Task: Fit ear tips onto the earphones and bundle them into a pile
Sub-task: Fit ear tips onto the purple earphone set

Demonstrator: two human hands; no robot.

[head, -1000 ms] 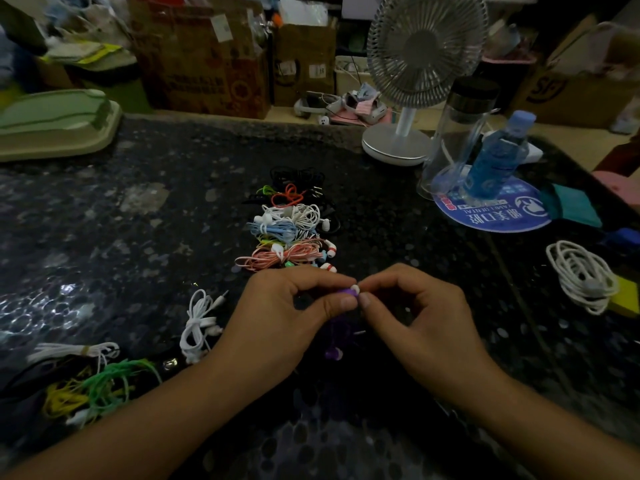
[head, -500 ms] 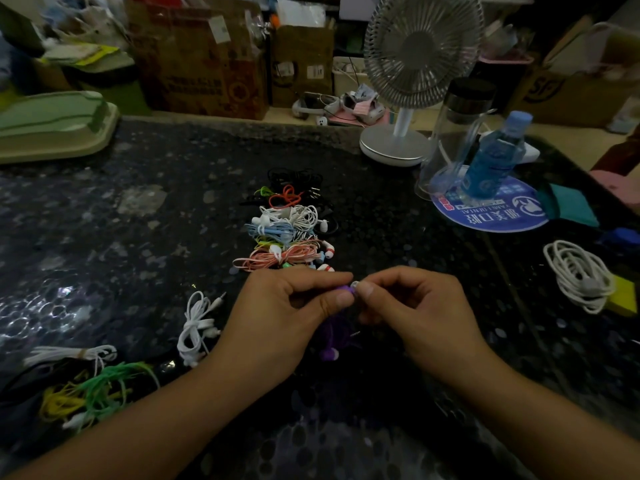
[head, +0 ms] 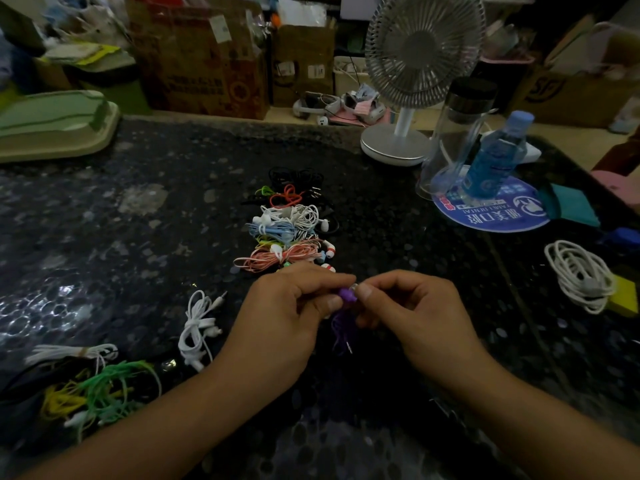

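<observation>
L hand (head: 287,306) is pinching the purple earbud (head: 347,294) between thumb and forefinger, fingers curled round it. R hand (head: 412,306) is pinching a small pale ear tip (head: 355,288) against the bud's nozzle, fingertips of both hands nearly touching. The purple cord (head: 341,327) is hanging loose below, between the hands, just above the dark stone table (head: 156,237).

Handling, as a guess: the bud is light, hard and small, so it's best gripped by the body, not the cord. The tip looks soft and stretchy, prob. slippery and easy to drop, so it needs holding by its rim and rolling on.

Just beyond the hands, the pile of bundled earphones (head: 287,230) is sitting mid-table. Unsorted ones, a white set (head: 197,327) and a green/yellow tangle (head: 100,389), are lying to the left.
</observation>
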